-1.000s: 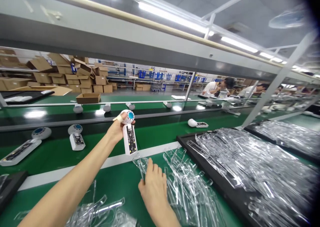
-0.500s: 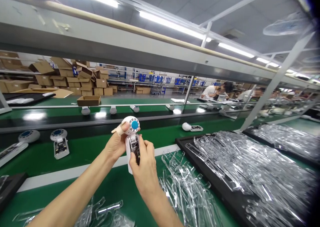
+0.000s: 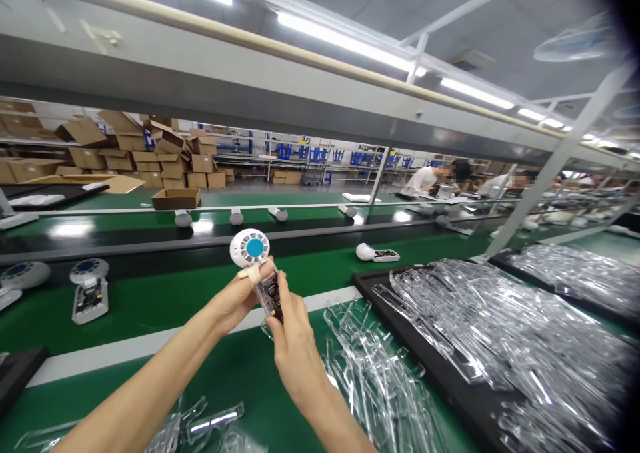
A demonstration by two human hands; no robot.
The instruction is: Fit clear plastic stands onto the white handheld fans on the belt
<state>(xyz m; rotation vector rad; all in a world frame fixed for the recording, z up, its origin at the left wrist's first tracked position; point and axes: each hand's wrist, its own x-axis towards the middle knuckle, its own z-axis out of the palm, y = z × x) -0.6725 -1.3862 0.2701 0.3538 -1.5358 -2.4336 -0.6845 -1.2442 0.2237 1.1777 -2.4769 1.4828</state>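
Both hands hold a white handheld device with a round head (image 3: 250,247), slotted around a blue disc, over the near edge of the belt. Its handle is open at the front, with a dark circuit board (image 3: 273,294) inside. My left hand (image 3: 240,300) is closed around the neck and back of the handle, a pale wrap on its thumb. My right hand (image 3: 293,326) grips the handle from the right, fingers along its side. A clear plastic edge (image 3: 267,330) shows beneath the handle; how it sits there is partly hidden by the fingers.
Similar open devices lie on the green belt, one at left (image 3: 91,292) and one at right (image 3: 377,253). Clear plastic pieces (image 3: 380,380) lie loose beside a black tray (image 3: 425,346) heaped with more. A shelf beam (image 3: 250,73) crosses overhead. People sit farther right.
My left thumb has moved from the device's head down to its neck, and the head now leans left. Devices on the near belt have shifted left, those on the far belt right.
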